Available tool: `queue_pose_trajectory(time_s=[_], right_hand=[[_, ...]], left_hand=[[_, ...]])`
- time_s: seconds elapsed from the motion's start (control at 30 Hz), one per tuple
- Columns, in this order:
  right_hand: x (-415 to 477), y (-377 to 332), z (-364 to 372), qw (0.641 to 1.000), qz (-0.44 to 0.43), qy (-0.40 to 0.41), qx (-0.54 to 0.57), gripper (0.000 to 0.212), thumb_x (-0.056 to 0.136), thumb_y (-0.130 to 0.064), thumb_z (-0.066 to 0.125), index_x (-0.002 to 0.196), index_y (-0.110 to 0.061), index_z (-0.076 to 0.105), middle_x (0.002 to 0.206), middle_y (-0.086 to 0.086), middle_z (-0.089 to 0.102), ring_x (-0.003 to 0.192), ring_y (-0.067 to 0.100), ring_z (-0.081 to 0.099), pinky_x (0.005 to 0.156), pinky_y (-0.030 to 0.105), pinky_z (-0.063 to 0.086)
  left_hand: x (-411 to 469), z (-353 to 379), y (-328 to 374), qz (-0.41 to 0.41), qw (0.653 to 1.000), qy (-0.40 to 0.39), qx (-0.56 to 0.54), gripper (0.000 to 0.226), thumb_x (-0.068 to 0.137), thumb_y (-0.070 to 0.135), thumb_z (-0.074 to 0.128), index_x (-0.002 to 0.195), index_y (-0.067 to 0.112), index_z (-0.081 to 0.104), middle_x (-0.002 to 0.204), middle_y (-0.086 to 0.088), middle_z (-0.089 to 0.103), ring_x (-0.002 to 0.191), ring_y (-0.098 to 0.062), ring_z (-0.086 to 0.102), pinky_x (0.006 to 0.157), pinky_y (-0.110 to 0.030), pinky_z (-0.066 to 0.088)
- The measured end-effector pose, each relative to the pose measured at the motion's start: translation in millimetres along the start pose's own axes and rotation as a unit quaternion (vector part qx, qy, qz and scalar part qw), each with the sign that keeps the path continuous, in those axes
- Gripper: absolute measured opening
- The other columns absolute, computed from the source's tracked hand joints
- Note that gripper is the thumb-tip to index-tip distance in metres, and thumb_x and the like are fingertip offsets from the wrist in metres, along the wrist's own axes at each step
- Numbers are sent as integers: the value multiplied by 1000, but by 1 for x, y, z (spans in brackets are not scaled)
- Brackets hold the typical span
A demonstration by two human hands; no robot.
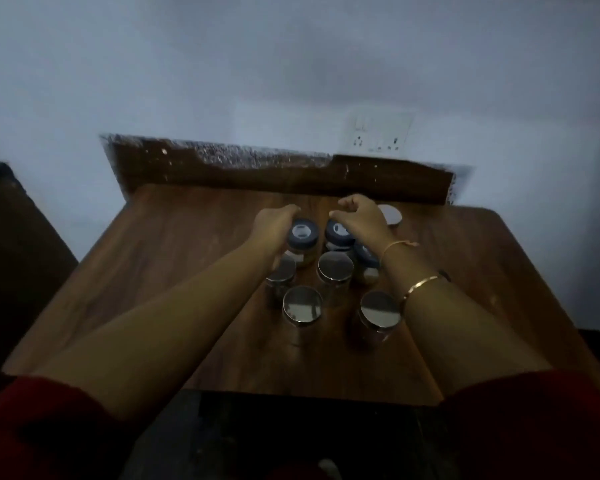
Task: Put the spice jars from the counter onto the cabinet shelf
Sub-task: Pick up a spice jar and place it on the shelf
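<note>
— How much room do you have around the jars?

— They stand clustered mid-desk [160,258], toward the back. Bare wood lies wide on the left, and a strip runs along the near edge. My left hand [274,225] curls around the left blue-lidded jar [302,244], fingers closed on its side. My right hand [362,220] arches over the right blue-lidded jar [336,233], fingers bent and spread, touching the lid; whether they grip it I cannot tell. A third blue lid [365,256] peeks out beside my right wrist.

— And nearer you?

— Four steel-lidded jars: one [334,266] in the middle, one [280,271] under my left forearm, two [302,304] [380,309] closest to the near edge. A loose-looking lid [390,215] lies by the back right.

— The room?

— Dim. A raised wooden board [257,171] lines the back edge, with a wall socket [378,135] above.
</note>
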State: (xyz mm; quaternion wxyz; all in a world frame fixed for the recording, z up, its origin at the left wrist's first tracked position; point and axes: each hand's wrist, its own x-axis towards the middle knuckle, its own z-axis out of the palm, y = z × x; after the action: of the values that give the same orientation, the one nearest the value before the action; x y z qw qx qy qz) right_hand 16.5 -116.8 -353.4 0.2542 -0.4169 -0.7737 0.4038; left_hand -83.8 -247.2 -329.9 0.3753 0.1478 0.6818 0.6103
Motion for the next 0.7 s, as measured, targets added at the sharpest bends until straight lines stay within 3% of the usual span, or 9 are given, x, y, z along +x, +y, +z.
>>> queue_pose_trajectory(time_s=[0.07,0.13,0.27,0.4,0.57,0.7], right_hand=[[11,29,8,997,42,-51,-46,43,85,-25,67,122,-8,54,125,11,58,106,24,59,83,31,48],[22,54,18,987,65,-107,-103,57,85,-32,67,132,-6,47,133,14,53,118,30,53,91,34,45],[40,84,38,958,72,-181,-209,75,82,-53,61,138,-8,40,143,19,44,128,36,45,104,47,41],[52,106,54,938,76,-261,-215,95,77,-60,63,148,-11,23,152,16,32,138,35,34,110,48,35],[68,116,52,919,10,-293,-262,85,71,-59,69,134,-9,41,136,14,49,122,31,49,94,38,45],[85,97,33,901,30,-358,-245,68,72,-56,70,122,-14,49,112,4,55,96,21,55,63,28,48]], left_hand=[[11,12,-17,-22,1000,4,19,33,90,22,56,115,1,61,82,-10,59,64,-14,49,50,-25,34],[21,23,-30,-32,999,15,32,38,89,20,55,121,-1,58,84,-16,62,61,-11,48,48,-23,34],[40,35,-38,-47,998,34,31,11,88,14,56,89,7,65,70,-5,59,64,-12,53,49,-22,38],[57,43,-41,-53,996,65,25,21,89,7,54,69,13,55,61,1,51,54,-9,49,41,-18,38],[69,53,-41,-57,994,91,25,24,90,9,54,67,14,52,67,-2,51,63,-12,50,55,-22,40],[76,62,-39,-46,994,96,23,9,91,14,54,92,8,60,90,-9,56,81,-16,53,66,-28,44]])
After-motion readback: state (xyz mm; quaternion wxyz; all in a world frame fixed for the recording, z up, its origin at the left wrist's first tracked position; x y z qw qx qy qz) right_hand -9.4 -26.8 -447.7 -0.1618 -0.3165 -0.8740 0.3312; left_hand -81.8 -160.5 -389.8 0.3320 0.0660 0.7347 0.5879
